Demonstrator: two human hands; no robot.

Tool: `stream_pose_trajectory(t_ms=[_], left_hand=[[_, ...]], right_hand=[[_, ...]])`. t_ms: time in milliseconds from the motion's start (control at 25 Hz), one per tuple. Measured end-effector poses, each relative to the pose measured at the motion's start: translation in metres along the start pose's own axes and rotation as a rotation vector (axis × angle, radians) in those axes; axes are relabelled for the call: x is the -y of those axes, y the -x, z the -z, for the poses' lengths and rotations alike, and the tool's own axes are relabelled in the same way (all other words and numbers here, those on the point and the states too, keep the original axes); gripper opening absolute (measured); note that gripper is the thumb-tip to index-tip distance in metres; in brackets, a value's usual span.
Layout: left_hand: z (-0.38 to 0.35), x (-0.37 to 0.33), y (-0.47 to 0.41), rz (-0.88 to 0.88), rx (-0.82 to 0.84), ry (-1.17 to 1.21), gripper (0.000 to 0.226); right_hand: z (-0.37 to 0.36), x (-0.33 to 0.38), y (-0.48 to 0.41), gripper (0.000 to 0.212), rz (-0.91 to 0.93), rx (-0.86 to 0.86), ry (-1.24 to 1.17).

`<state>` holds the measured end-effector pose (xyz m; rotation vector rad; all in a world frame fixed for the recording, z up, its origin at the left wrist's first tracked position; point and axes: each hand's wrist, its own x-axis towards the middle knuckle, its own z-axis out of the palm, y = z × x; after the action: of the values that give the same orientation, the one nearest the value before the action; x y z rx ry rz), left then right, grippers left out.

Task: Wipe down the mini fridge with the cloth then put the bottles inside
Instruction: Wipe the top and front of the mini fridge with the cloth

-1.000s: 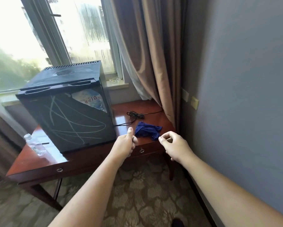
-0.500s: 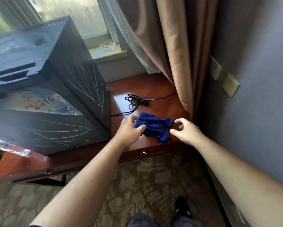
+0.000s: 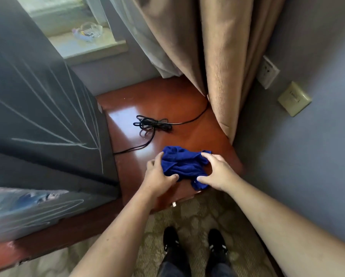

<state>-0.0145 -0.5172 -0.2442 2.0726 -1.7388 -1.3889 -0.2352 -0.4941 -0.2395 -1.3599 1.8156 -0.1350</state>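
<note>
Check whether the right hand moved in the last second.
Yes: the right hand has closed leftward onto the blue cloth, judged against the black cord.

Setting: likely hotel guest room | black mini fridge (image 3: 44, 116) stood on glossy red-brown desk (image 3: 167, 96) | heavy beige curtain (image 3: 227, 56) hung beside a sheer drape (image 3: 127, 27) by the window sill (image 3: 95, 48) | patterned carpet (image 3: 189, 214) covered floor | two wall plates (image 3: 267, 71) sat on the grey-blue wall (image 3: 317, 156).
</note>
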Motion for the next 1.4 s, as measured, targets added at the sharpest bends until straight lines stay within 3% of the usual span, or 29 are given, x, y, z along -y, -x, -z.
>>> stream_pose_trajectory(t_ms=[200,320,600,840,1120,1400], left_hand=[[0.003,0.011,-0.054,-0.098,0.047,-0.129,0.109],[-0.008,0.018,-0.070,-0.160,0.080,-0.174,0.104],[-0.009,0.021,-0.056,-0.248,0.008,-0.079,0.057],[0.039,-0.015,0.018,-0.410,-0.105,-0.016,0.051],[0.095,-0.048,0.140,-0.520,-0.455,0.169,0.056],[0.176,-0.063,0.249,-0.680,-0.766,0.192,0.058]], right_hand=[[-0.031,0.013,-0.030,0.112,-0.112,0.020,0.028],[-0.058,0.015,-0.042,0.111,-0.167,0.034,0.090],[-0.074,0.018,-0.022,0.038,-0.234,-0.273,-0.239],[-0.021,0.057,0.046,0.028,-0.085,-0.410,-0.282],[0.018,0.136,0.132,0.034,0.208,-0.571,-0.411],[0.019,0.232,0.220,0.040,0.508,-0.708,-0.723]])
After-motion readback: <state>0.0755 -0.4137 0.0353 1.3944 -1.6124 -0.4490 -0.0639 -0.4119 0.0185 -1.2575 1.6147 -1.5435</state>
